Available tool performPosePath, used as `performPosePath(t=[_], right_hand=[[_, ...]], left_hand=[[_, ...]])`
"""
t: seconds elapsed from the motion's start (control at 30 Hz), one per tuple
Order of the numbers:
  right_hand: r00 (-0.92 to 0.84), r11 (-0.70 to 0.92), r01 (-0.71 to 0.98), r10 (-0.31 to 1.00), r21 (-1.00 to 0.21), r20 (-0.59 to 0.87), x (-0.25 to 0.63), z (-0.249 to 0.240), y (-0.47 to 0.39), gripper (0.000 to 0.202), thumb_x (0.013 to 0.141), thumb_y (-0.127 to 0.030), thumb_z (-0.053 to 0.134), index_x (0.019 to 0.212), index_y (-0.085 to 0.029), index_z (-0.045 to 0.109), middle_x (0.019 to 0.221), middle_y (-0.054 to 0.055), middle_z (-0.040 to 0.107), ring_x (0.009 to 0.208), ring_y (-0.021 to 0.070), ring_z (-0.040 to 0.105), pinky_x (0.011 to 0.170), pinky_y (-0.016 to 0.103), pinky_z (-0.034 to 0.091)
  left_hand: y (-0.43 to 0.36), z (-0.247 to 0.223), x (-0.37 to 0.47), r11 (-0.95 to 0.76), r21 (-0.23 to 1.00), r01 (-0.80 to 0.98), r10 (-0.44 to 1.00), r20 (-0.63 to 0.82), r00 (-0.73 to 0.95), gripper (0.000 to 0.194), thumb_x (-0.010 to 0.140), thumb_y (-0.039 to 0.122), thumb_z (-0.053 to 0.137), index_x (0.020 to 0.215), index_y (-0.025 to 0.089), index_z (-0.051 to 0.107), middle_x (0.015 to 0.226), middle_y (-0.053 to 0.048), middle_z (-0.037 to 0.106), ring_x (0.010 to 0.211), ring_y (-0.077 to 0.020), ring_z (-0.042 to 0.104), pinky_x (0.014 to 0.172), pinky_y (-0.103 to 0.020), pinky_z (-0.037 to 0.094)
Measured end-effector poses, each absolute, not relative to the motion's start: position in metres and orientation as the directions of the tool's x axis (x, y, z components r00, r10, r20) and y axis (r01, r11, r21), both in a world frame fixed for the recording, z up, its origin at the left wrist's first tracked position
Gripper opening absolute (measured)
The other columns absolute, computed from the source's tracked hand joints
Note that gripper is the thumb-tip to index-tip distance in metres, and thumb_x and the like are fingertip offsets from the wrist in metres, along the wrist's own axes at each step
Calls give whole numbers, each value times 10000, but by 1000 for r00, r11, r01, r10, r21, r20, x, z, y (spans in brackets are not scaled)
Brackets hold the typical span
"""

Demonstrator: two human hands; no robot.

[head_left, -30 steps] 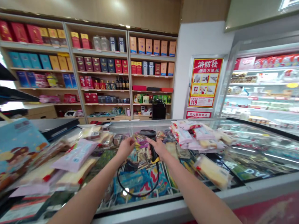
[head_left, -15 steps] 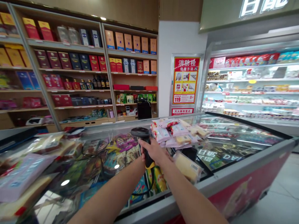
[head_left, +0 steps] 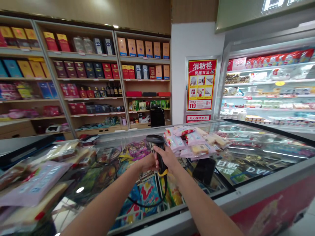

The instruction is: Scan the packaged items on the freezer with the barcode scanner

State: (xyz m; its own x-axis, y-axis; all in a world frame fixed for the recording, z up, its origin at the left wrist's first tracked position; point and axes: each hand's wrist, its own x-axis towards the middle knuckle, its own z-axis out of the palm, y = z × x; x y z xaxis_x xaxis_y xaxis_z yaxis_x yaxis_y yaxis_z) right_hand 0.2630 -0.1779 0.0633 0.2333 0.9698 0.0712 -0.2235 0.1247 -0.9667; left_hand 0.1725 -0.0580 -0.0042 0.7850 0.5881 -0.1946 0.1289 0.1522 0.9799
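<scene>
A black and yellow handheld scanner is upright over the glass-topped freezer, its cable looping down. My right hand wraps round its handle, thumb near the head. Against the handle's left side is my left hand, with its fingers curled; what they hold, if anything, is hidden. Just beyond the scanner lies a pile of pink and clear packages. A black phone-like object rests on the glass right of my right wrist. Further packaged bread is heaped at the left.
Colourful frozen packs show through the freezer glass, whose front frame runs below my forearms. Shelves of boxes and bottles stand behind. A red poster hangs on the wall, and a lit chiller is at the right.
The view has turned slightly left. The cream-coloured package beside my right wrist is gone from there, uncovering the black object. My left hand now shows left of the scanner handle.
</scene>
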Motion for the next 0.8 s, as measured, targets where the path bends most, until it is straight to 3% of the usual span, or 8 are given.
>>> performPosePath(t=[0.1, 0.2, 0.3, 0.5, 0.67, 0.8], right_hand=[[248, 149, -265, 965, -953, 82, 260, 64, -161, 495, 613, -594, 762, 714, -200, 480, 466, -75, 529, 333, 76, 463, 335, 197, 417], [273, 162, -276, 958, -947, 85, 257, 54, -147, 476, 628, -568, 767, 730, -206, 474, 476, -85, 527, 340, 82, 465, 343, 210, 429], [304, 110, -254, 952, -961, 29, 255, 36, -140, 415, 692, -541, 730, 726, -214, 478, 476, -75, 532, 336, 92, 469, 336, 217, 422], [256, 28, -215, 966, -976, -28, 255, 9, -140, 388, 706, -510, 733, 763, -216, 486, 492, -67, 527, 339, 106, 472, 324, 231, 410], [248, 81, -239, 969, -968, 20, 254, 7, -142, 392, 704, -510, 749, 760, -219, 493, 523, -50, 538, 362, 110, 479, 342, 243, 423], [226, 72, -218, 974, -973, 21, 251, 6, -142, 342, 742, -484, 731, 757, -224, 510, 515, -40, 534, 364, 115, 472, 350, 247, 407]], left_hand=[[-39, 10, 129, 190, 981, 41, 748, -171, 641, 301, 640, 97, 781, 691, 172, 495, 590, 13, 622, 535, -136, 637, 571, -262, 561], [-22, 10, 96, 160, 960, -229, 956, -92, 278, 305, 685, -21, 683, 701, 174, 449, 609, 25, 614, 545, -109, 639, 592, -230, 569], [-11, 4, 81, 112, 915, -387, 994, -98, 56, 272, 695, -76, 597, 754, 170, 499, 650, 20, 636, 575, -106, 656, 627, -225, 581], [-8, 1, 77, 65, 913, -402, 998, -50, 48, 305, 591, -85, 573, 753, 174, 576, 620, 31, 625, 692, -153, 694, 733, -283, 604], [-8, 1, 77, -13, 916, -402, 996, 49, 79, 338, 510, -47, 581, 774, 158, 627, 725, 16, 680, 688, -141, 670, 673, -249, 583], [-9, 1, 72, 20, 935, -354, 979, 53, 195, 321, 500, -29, 623, 768, 145, 648, 703, 7, 679, 639, -124, 639, 611, -215, 553]])
